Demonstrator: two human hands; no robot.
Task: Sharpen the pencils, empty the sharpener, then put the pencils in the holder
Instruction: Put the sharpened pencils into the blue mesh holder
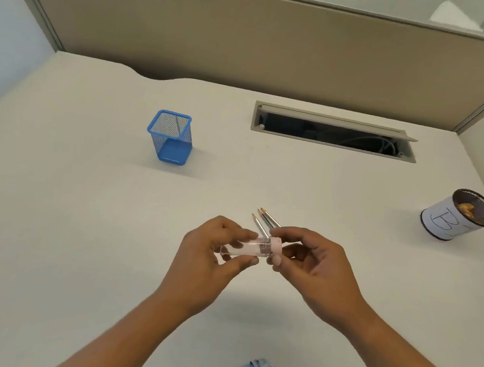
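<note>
Two hands meet over the desk (87, 199), both closed on one sharpener (251, 247). The left hand (214, 257) pinches the sharpener's clear tube between thumb and fingers; the right hand (313, 262) grips its pink cap (275, 244) with thumb and fingertips. The sharpener lies roughly level between them, held above the desk surface.

Taking the sharpener as the landmark and going left to right: one blue mesh holder (170, 137) stands upright well beyond it and to its left, apart from everything else. Just behind the sharpener, three pencils (263, 222) show their sharpened tips, pointing away from the person; their lower ends are hidden by the hands, so whether they lie on the desk or are held I cannot tell. Farther back and to the right of the sharpener is one open cable slot (334, 131) set in the desk. Far to the right of the sharpener stands one round mesh cup (457, 215) wrapped in white paper, with brownish shavings (466, 209) inside.
</note>
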